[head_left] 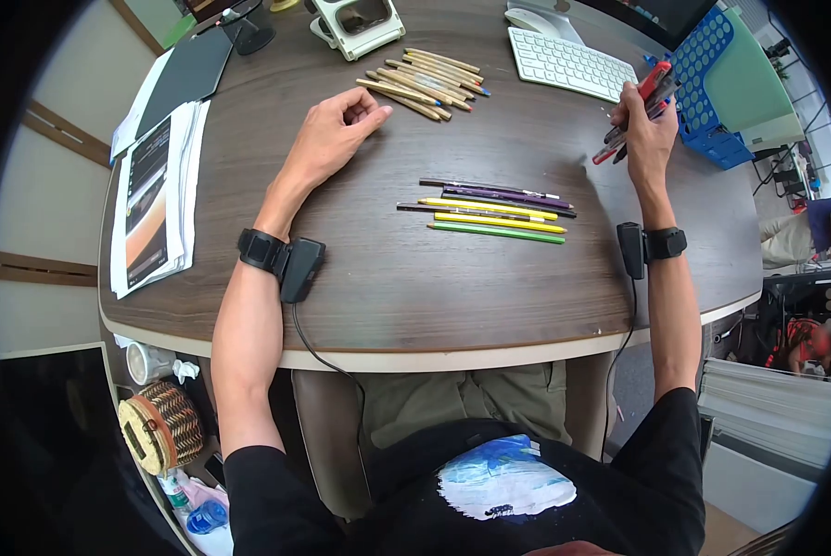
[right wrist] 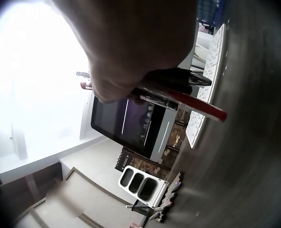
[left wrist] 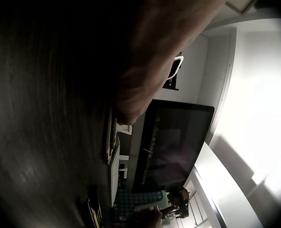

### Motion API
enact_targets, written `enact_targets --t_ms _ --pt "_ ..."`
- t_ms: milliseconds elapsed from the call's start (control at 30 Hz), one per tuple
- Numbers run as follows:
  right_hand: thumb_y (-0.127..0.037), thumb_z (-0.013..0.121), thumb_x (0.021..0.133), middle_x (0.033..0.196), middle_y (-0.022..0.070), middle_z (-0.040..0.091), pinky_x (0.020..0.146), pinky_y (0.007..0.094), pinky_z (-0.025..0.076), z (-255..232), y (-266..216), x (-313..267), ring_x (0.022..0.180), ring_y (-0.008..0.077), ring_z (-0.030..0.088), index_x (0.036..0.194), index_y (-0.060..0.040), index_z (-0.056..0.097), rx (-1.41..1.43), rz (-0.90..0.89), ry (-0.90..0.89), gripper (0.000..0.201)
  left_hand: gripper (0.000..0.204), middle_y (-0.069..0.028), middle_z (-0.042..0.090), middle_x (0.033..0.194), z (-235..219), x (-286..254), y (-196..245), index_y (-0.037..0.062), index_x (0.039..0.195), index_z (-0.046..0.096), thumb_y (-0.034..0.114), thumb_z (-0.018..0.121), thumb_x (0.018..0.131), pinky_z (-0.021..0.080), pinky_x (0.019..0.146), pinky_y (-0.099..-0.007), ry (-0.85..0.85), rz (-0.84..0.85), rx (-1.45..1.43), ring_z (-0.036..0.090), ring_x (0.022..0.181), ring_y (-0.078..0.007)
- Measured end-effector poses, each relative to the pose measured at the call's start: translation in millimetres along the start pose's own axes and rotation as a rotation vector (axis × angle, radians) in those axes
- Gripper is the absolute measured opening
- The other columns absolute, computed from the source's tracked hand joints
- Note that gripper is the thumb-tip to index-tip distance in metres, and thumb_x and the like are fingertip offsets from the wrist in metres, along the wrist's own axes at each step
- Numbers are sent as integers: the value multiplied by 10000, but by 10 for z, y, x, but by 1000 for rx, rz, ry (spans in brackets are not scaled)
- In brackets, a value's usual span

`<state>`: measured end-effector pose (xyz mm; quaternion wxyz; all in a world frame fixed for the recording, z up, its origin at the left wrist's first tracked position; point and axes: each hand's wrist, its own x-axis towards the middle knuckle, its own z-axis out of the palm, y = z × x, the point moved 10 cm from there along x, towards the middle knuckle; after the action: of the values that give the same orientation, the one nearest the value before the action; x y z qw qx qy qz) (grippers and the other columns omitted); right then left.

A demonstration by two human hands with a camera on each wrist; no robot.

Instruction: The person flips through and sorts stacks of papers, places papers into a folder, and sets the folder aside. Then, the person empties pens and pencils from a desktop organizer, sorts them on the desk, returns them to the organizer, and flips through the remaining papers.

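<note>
My right hand [head_left: 650, 130] grips a bunch of several pens [head_left: 657, 85] over the right side of the desk, beside the blue rack. In the right wrist view, red and black pens [right wrist: 197, 105] stick out from under the fist. My left hand [head_left: 334, 137] lies at the left with its fingers loosely curled and nothing in them. Just beyond its fingertips is a pile of wood-coloured pencils [head_left: 429, 82], some with coloured ends. Between the hands, nearer the body, several yellow, green and dark pencils [head_left: 499, 215] lie side by side.
A white holder with three compartments [right wrist: 138, 184] stands at the back behind the pencil pile. A white keyboard [head_left: 571, 63] and mouse [head_left: 532, 20] sit at the back right. The blue rack [head_left: 703, 93] is at the right edge, papers [head_left: 160, 199] at the left.
</note>
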<state>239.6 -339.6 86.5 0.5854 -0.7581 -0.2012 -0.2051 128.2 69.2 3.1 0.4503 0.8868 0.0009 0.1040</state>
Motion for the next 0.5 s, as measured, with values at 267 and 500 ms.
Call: enact_targets --t_ms 267,500 --pt "-194 769 1045 818 15 665 669 255 508 106 244 -181 706 95 640 1077 -55 603 77 19 28 219 342 60 549 767 23 4 -36 55 892 674 349 757 1044 401 698 -271 -7 -14 16 472 749 -71" --pt "-248 783 1026 831 -3 690 654 247 488 297 614 -309 729 77 631 1093 -37 663 -55 152 -215 252 324 58 546 779 44 8 -21 49 897 669 322 758 1047 405 706 -269 0 -2 10 479 764 -67"
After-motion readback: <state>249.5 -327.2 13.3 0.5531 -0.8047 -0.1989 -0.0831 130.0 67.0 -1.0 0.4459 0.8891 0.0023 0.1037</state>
